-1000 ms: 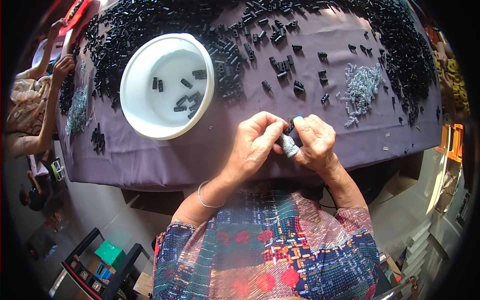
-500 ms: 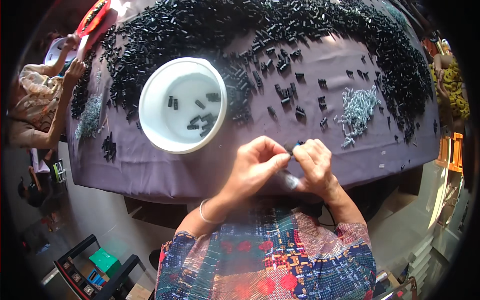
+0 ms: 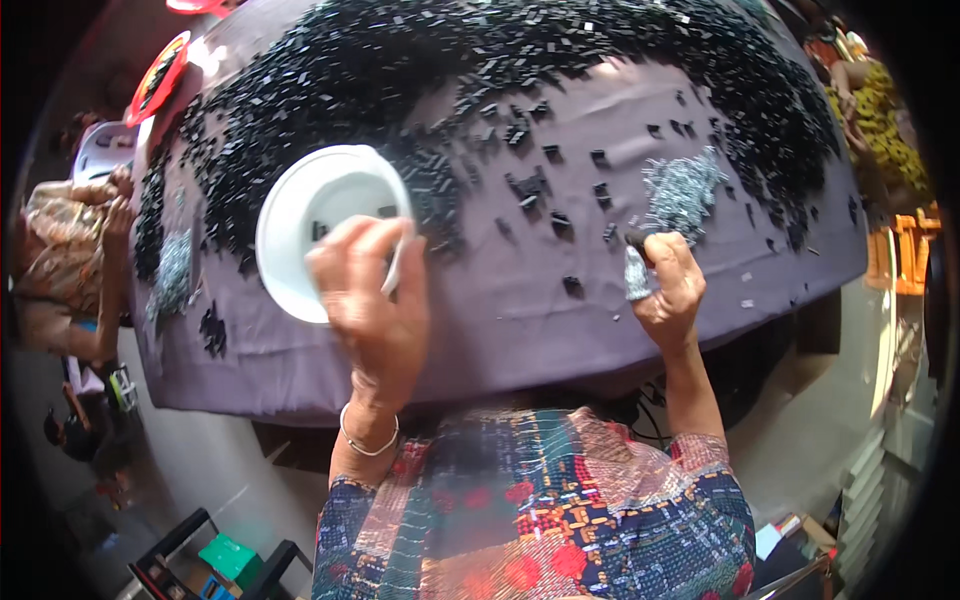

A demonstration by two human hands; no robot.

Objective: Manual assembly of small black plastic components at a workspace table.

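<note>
My left hand (image 3: 372,290), smeared by motion, hovers over the right side of a white plastic bowl (image 3: 285,285). Its thumb stands apart from the fingers, and nothing shows between them. Inside the bowl lie small black plastic parts (image 3: 320,230), partly covered by that hand. My right hand (image 3: 670,290) is closed, pinching a small black part (image 3: 636,238) between thumb and forefinger. A shiny silvery wrap (image 3: 637,274) covers its thumb tip. Just beyond this hand is a heap of small silvery metal pins (image 3: 684,190). Loose black parts (image 3: 561,222) lie between the bowl and the heap.
A large bank of black parts (image 3: 330,80) curves along the far side of the purple-clothed table (image 3: 480,355). Another silvery heap (image 3: 174,275) lies far left, near a red tray (image 3: 160,78). People sit at the left (image 3: 70,235) and right (image 3: 885,130).
My hands, together before, have parted. The left has swung left over the bowl; the right has moved right and forward, beside the pins. The whole view has shifted slightly.
</note>
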